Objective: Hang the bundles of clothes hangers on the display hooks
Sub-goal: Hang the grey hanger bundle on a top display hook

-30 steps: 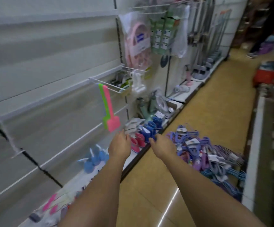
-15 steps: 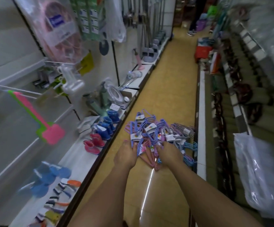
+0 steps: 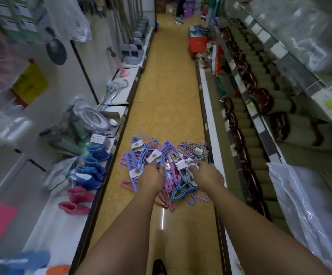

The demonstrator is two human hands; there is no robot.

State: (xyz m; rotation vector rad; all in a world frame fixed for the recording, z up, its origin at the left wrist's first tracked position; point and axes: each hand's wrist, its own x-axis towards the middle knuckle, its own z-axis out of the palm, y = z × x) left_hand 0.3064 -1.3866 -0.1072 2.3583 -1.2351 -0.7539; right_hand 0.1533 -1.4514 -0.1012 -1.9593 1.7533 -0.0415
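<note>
A heap of bundled clothes hangers [image 3: 153,149] in pink, purple, blue and grey, each bundle with a white card label, lies on the yellow aisle floor. Both arms reach down into the heap. My left hand [image 3: 151,180] has its fingers curled down into the purple and blue bundles near a label. My right hand [image 3: 207,175] curls its fingers round a grey bundle beside a white label. The fingertips of both hands are hidden among the hangers. No display hooks show clearly in this view.
On the left a low white shelf [image 3: 58,225] carries blue boots [image 3: 93,165] and pink boots [image 3: 77,199]. A shelf unit of rolled mats [image 3: 264,124] and a plastic bag [image 3: 308,211] line the right. A person's feet [image 3: 179,18] stand far down the aisle.
The view has swung from the left wall display down to the floor heap. Both hands have gone from hovering in the air into the hangers, where their fingers now curl.
</note>
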